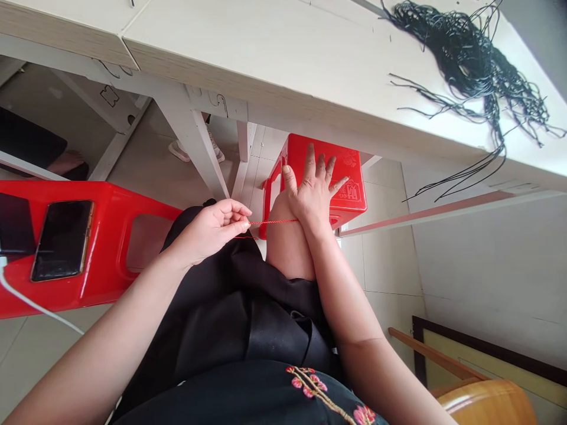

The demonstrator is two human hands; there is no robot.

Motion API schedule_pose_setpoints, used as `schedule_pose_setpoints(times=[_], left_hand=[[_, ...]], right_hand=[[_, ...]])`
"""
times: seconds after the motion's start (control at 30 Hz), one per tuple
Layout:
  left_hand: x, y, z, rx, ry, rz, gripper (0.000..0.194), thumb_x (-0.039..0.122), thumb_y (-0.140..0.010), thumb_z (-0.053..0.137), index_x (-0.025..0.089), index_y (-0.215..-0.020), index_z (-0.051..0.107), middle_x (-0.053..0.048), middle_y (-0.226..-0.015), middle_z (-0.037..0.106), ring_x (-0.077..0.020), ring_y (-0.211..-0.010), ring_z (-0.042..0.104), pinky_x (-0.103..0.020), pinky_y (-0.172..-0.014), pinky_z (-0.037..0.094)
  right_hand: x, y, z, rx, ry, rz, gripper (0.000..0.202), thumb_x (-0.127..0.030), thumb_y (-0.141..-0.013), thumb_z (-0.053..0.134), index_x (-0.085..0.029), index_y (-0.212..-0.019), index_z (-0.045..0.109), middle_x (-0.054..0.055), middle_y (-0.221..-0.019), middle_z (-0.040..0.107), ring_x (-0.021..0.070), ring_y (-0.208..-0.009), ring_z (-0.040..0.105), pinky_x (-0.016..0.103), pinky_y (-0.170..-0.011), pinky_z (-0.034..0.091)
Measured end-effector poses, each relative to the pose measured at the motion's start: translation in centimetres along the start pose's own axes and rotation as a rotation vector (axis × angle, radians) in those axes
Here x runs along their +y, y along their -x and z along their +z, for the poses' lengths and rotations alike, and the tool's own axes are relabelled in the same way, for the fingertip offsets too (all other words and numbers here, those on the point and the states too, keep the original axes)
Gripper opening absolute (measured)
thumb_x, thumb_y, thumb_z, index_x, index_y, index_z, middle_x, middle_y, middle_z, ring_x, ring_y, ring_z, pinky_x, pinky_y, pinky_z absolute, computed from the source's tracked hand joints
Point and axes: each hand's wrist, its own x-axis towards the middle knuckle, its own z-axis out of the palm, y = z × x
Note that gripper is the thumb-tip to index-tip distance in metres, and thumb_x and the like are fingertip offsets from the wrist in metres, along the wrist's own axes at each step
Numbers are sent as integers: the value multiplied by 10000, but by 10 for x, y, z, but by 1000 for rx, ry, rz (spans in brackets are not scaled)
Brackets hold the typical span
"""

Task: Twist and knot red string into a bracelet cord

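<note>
A thin twisted red cord (pixel 273 222) stretches taut across my bare right knee (pixel 286 251). My left hand (pixel 221 219) pinches one end of it between thumb and fingertips, over the black skirt (pixel 230 301). Fingers spread wide, my right hand (pixel 313 192) lies by the knee, its palm side turned down toward the leg. The cord runs to the heel of this hand and disappears beneath it. Below my left hand, a short piece of red strand shows against the skirt; whether it belongs to the same cord, I cannot tell.
Ahead is a pale table (pixel 266 47) with a tangled bundle of black cords (pixel 469 56), some hanging over its edge. On the left, a red stool (pixel 110 236) holds a phone (pixel 62 239). Another red stool (pixel 349 195) stands under the table. A wooden chair (pixel 491 404) is lower right.
</note>
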Motion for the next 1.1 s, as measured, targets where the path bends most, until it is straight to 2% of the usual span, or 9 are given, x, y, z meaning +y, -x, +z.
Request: schedule_pose_setpoints(times=[0.23,0.33,0.43,0.53,0.67,0.8,0.93,1.1], left_hand=[[0,2,-5,-57,-34,-28,147,313,-814,637,206,-914,650,-15,-818,702,-139,-782,641,-271,-756,535],[-1,4,-7,-79,-61,1,148,325,-773,684,200,-851,667,-16,-837,695,-137,-777,629,-259,-736,523],[-1,5,-7,-36,-56,34,157,306,-728,727,203,-829,666,2,-805,671,-127,-752,618,-249,-729,520],[-1,4,-8,11,-42,29,163,303,-734,725,208,-852,663,9,-777,662,-127,-749,626,-249,-724,527],[0,1,-9,-4,-48,-4,185,322,-768,697,217,-913,652,4,-756,667,-138,-721,638,-262,-680,534],[-3,2,-10,-52,-73,3,169,361,-792,670,212,-870,661,-8,-785,674,-139,-726,624,-277,-703,533],[-7,3,-10,-100,-61,49,170,326,-727,731,210,-832,665,0,-809,666,-139,-766,616,-274,-752,526],[-4,5,-9,-36,-31,72,146,275,-731,728,217,-848,663,12,-812,642,-129,-772,600,-265,-767,524]], right_hand=[[2,0,2,18,5,-5,757,-662,-942,231,-194,-1537,227,178,-1567,304,357,-1491,123,716,-1107,43],[3,1,2,13,11,-4,765,-667,-940,224,-187,-1536,231,181,-1566,306,361,-1489,130,711,-1110,50],[4,0,1,6,13,-2,766,-670,-939,224,-188,-1535,233,184,-1566,304,366,-1489,127,716,-1105,57],[4,-1,1,6,7,1,766,-669,-938,237,-189,-1535,233,181,-1566,306,362,-1491,122,709,-1111,48],[5,-1,1,5,-9,5,762,-662,-939,258,-184,-1533,240,178,-1563,314,353,-1494,119,699,-1118,33],[5,-1,1,-1,-13,15,755,-652,-942,272,-187,-1535,234,176,-1567,308,357,-1494,115,701,-1117,35],[5,-1,1,-13,-12,28,752,-648,-942,278,-191,-1537,227,169,-1573,298,359,-1494,109,697,-1119,39],[6,0,1,-6,-14,22,759,-655,-939,272,-185,-1534,238,174,-1562,319,365,-1490,124,696,-1119,38]])
